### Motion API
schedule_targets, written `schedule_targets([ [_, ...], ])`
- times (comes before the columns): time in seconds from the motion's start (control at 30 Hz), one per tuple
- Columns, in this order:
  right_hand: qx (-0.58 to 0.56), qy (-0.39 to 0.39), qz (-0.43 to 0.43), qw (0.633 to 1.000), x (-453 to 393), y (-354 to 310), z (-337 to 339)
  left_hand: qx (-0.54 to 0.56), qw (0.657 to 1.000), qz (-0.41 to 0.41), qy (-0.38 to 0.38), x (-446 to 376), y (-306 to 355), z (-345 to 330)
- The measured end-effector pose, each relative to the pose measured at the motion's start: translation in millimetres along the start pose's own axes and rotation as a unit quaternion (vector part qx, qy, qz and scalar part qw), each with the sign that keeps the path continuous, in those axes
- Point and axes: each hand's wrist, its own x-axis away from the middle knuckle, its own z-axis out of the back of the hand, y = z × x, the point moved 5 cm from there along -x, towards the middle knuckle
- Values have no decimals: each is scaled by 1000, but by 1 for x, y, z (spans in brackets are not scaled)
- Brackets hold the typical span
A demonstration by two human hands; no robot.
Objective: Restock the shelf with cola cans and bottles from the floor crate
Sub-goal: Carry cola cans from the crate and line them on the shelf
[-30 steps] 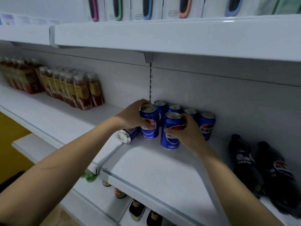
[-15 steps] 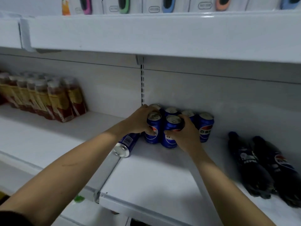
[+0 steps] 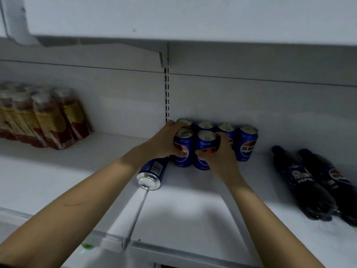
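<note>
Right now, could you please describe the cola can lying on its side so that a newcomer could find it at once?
Find the white shelf with the cluster of upright blue cans against its back wall. Just left of that cluster, under the left hand, lies the toppled can. Alone among them it lies flat, its silver base facing you.

Glossy blue metal cola cans (image 3: 246, 144), bare shiny aluminium base on the toppled can (image 3: 149, 176). Dark glossy plastic cola bottles (image 3: 309, 182). Matt white painted shelf (image 3: 193, 209).

Blue cans (image 3: 246, 145); black bottles (image 3: 307, 182); white shelf (image 3: 193, 209)
</note>
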Motion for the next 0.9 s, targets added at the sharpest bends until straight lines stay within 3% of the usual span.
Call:
schedule_targets([
  [0.33, -8, -31, -47, 998, 4, -2, -1, 20, 999, -27, -4, 4, -6, -3],
  [0.5, -26, -12, -56, 998, 13, -10, 10, 1, 997, -58, 52, 5, 3, 13],
  [0.67, -22, 60, -28, 998, 25, -25, 45, 35, 990, -105, 92, 6, 46, 19],
  [0.9, -42, 109, -11, 993, 65, -23, 131, 121, 979, -155, 51, 6, 139, -20],
])
